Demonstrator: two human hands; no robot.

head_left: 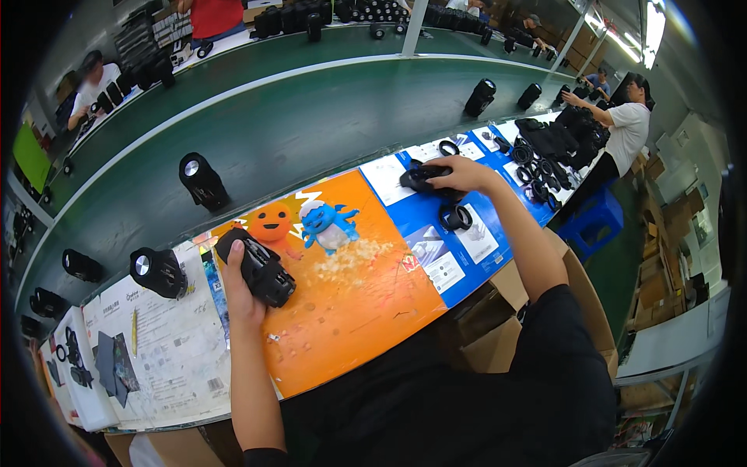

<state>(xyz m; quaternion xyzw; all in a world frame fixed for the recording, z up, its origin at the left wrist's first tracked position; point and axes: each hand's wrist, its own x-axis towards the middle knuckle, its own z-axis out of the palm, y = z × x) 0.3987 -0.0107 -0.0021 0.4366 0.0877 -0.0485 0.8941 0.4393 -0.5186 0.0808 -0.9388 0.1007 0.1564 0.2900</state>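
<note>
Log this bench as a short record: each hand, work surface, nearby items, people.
Left hand: holding a black unit over the orange sheet
Right hand: fingers on a black part over the blue sheet; firmness of grip unclear
Nearby item: round black part, just below the right hand in view
Far left: yellow pencil-like stick on a white printed sheet
People: several others, one in a white top at upper right

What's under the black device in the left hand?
The orange printed mat shows beside the black device, which the left hand grips. Whatever lies directly beneath is covered, so whether the device touches the mat cannot be told.
</note>
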